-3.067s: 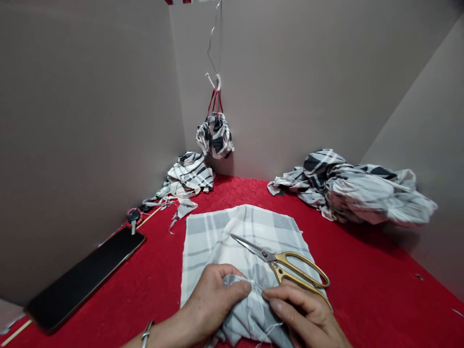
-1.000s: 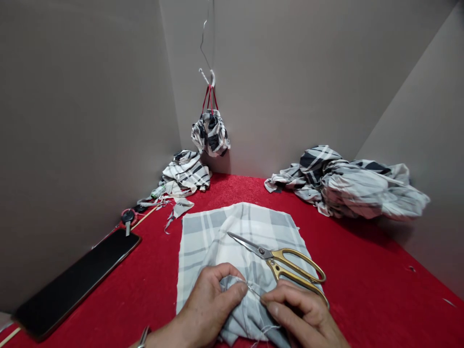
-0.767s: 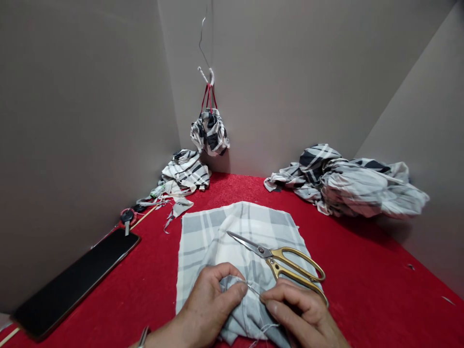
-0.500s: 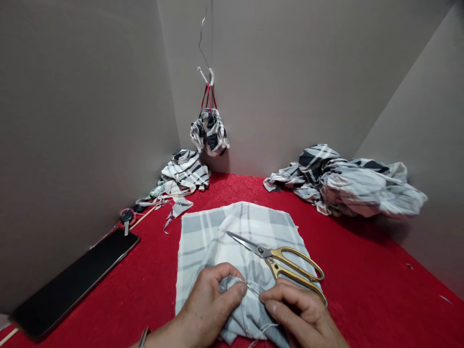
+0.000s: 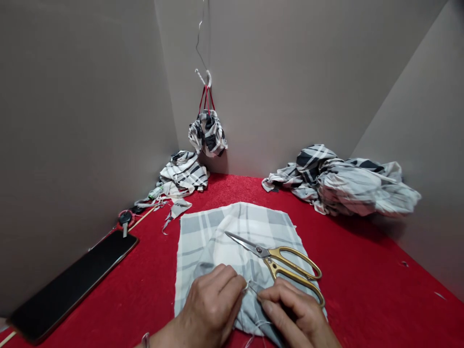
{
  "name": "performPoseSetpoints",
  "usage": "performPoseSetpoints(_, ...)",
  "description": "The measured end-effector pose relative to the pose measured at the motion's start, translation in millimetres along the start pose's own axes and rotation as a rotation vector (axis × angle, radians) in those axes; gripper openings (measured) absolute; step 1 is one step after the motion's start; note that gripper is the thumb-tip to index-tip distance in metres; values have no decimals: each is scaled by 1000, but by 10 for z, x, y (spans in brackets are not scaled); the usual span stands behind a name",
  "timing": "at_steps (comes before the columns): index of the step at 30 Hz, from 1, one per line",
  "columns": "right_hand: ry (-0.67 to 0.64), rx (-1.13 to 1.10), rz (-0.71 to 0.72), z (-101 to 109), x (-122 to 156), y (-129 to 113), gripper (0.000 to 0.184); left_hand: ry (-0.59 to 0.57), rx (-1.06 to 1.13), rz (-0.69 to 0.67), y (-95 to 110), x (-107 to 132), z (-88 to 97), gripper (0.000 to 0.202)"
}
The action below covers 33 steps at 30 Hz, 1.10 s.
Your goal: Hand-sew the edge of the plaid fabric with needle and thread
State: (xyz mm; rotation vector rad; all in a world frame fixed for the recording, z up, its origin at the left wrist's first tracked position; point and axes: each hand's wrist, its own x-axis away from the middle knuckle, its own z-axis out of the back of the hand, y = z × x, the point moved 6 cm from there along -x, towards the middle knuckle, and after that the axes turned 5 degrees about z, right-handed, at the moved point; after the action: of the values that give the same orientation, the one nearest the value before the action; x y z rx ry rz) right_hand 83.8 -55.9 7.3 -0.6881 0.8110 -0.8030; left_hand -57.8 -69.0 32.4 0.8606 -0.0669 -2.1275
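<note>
At far left, a black smartphone (image 5: 70, 270) is lying on the red-covered table (image 5: 366, 256), with a key on a red ring (image 5: 125, 218) just beyond it, near a crumpled black-and-white plaid cloth (image 5: 183, 175) and loose fabric scraps (image 5: 177, 210). A gathered plaid bundle (image 5: 207, 135) is hanging above them by red loops from a wire hook (image 5: 203, 76). The grey-and-white plaid fabric square (image 5: 213, 232) is lying mid-table at the front. The left hand (image 5: 210, 309), a metal bangle (image 5: 145, 340) on its wrist, is pinching a fold of it, fingers (image 5: 232, 280) clamped on the cloth. Just beside it, the right hand (image 5: 293, 314) is holding its fingers (image 5: 286, 302) together on what looks like a thin needle (image 5: 253, 290). Gold-handled scissors (image 5: 275, 261) are resting closed on the fabric, and a large heap of plaid cloth (image 5: 344, 181) is lying farther right against the wall (image 5: 406, 96).
</note>
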Motion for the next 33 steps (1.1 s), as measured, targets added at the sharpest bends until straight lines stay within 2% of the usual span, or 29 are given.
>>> performPoseSetpoints(4, 14, 60, 60, -3, 31, -82, 17, 85, -97, -139, 93, 11, 64, 20)
performPoseSetpoints(8, 71, 25, 72, -13, 57, -114, 18, 166, -120, -254, 181, 46, 44, 18)
performPoseSetpoints(10, 103, 1, 60, -7, 52, -117, 19, 174, -106, -266, 215, 47, 23, 19)
performPoseSetpoints(12, 114, -6, 53, 7, 32, -121, 19, 118, -25, -172, 189, 16, 1, 19)
performPoseSetpoints(13, 110, -10, 56, 16, 20, -126, 19, 75, 46, -72, 141, -6, -10, 18)
performPoseSetpoints(15, 86, -24, 65, 31, 2, -129, 20, -26, 242, 216, -17, -31, -44, 12)
performPoseSetpoints(18, 16, -33, 34, 32, 12, -73, 22, -160, 578, 658, -235, 10, -128, 22)
performPoseSetpoints(20, -1, -15, -36, 43, 46, 17, 24, -256, 773, 814, -275, 30, -184, 22)
performPoseSetpoints(23, -20, -36, -113, 62, 87, 121, 28, -360, 990, 934, -277, 48, -231, 25)
performPoseSetpoints(26, -138, -146, -180, 24, 80, 137, 30, -402, 1114, 1014, -282, 84, -257, 27)
performPoseSetpoints(33, -220, -592, -421, -101, 75, 139, 32, -392, 1099, 1007, -278, 108, -274, 25)
